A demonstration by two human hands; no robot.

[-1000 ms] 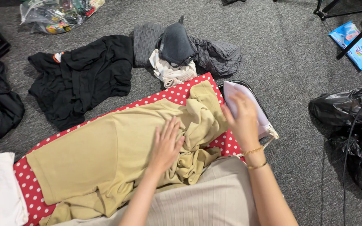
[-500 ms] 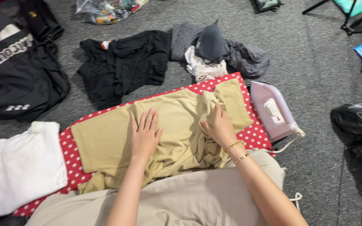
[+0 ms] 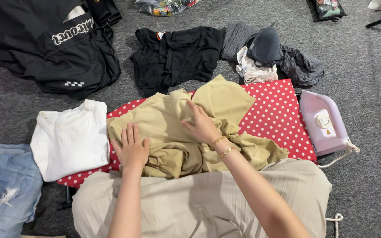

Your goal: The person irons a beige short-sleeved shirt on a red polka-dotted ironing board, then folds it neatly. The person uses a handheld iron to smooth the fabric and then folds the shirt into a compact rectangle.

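Left hand [image 3: 132,147] flat on tan shirt [image 3: 225,99]; right hand [image 3: 203,126] fingertips hidden in folds.

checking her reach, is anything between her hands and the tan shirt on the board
Nothing visible. The left hand lies flat on the tan shirt and the right hand rests on its bunched folds. The iron sits apart, off the board's right end.
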